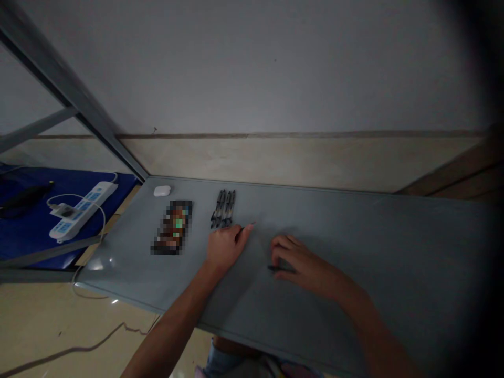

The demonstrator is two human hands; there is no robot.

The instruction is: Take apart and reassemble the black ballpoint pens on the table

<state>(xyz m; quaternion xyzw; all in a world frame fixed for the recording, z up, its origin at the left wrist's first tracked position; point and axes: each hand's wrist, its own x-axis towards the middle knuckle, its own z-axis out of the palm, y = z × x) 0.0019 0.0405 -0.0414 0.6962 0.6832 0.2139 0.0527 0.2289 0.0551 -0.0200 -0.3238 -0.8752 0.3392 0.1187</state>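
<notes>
My left hand is closed, with the thumb stretched out to the right. A small dark piece of what looks like a pen shows between its thumb and fingers; most of it is hidden. Just beyond that hand, several black pens lie side by side on the grey table. To the right, my right hand pinches a slim black pen part, low over the tabletop. Its dark end points left, and the fingers cover the rest. The two hands are apart.
A phone with a blurred-out screen lies left of the pens. Behind it sits a white earbud case. Further left, a power strip with a plugged-in charger rests on a blue surface. A wall borders the far edge.
</notes>
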